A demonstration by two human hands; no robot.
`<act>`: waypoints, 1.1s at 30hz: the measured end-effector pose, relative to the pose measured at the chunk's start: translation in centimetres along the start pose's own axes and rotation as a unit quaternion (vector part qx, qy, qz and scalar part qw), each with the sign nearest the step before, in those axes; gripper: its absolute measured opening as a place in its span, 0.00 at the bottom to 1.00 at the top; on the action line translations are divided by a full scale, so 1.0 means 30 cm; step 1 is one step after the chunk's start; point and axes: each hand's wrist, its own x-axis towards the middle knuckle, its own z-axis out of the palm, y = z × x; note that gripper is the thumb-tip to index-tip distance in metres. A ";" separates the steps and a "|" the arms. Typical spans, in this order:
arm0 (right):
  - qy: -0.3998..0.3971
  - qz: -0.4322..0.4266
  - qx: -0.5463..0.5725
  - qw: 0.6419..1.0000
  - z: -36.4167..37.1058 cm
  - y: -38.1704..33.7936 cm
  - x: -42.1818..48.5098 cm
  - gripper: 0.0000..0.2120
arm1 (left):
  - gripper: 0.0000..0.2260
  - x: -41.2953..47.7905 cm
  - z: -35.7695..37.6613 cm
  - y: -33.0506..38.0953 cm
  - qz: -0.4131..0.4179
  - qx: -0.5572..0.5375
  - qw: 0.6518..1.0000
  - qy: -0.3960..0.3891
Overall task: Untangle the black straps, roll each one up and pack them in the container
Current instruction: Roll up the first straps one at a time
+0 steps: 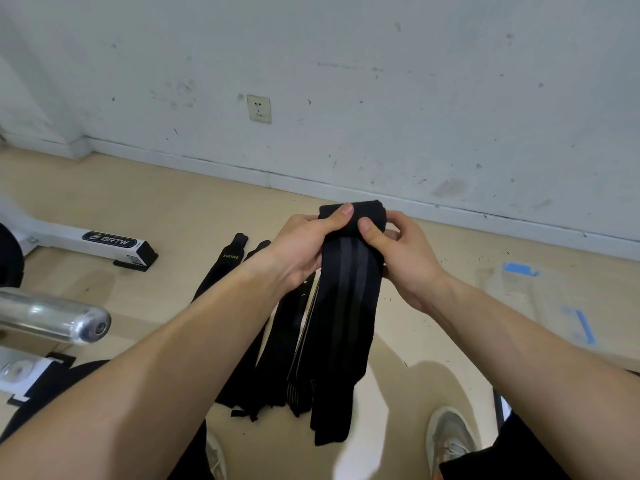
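I hold a black strap (pixel 346 306) with grey stripes up in front of me; its top end is folded over into the start of a roll and the rest hangs down toward the floor. My left hand (pixel 304 247) grips the folded top from the left, thumb on the fabric. My right hand (pixel 398 258) pinches the same top from the right, thumb pressing the front. Other black straps (pixel 225 268) lie on the floor under my hands, one with yellow lettering. A clear plastic container (pixel 540 299) stands on the floor at the right.
A white wall with a socket (pixel 259 109) rises close ahead. A white machine base (pixel 104 242) and a metal bar end (pixel 69 320) sit at the left. My shoes (pixel 450 441) are on the tan floor below. Blue tape marks the container.
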 end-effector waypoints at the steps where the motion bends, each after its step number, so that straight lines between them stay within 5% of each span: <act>1: 0.008 0.021 -0.005 1.000 0.008 0.008 -0.002 0.18 | 0.13 0.004 -0.003 0.001 0.001 -0.008 1.000 0.006; 10: -0.028 0.018 -0.066 0.997 0.040 0.037 0.010 0.13 | 0.15 0.037 -0.019 -0.008 0.034 -0.020 0.997 0.066; 21: -0.073 0.021 0.009 0.997 0.009 -0.017 0.042 0.09 | 0.15 0.050 -0.033 -0.027 0.209 0.152 0.964 0.068; 27: -0.128 0.090 0.045 0.987 -0.010 -0.066 0.043 0.15 | 0.19 0.051 -0.049 -0.027 0.270 0.238 0.930 0.073; 33: -0.060 0.094 0.050 0.993 0.017 -0.052 0.045 0.29 | 0.20 0.049 -0.036 -0.047 0.270 0.279 0.919 0.067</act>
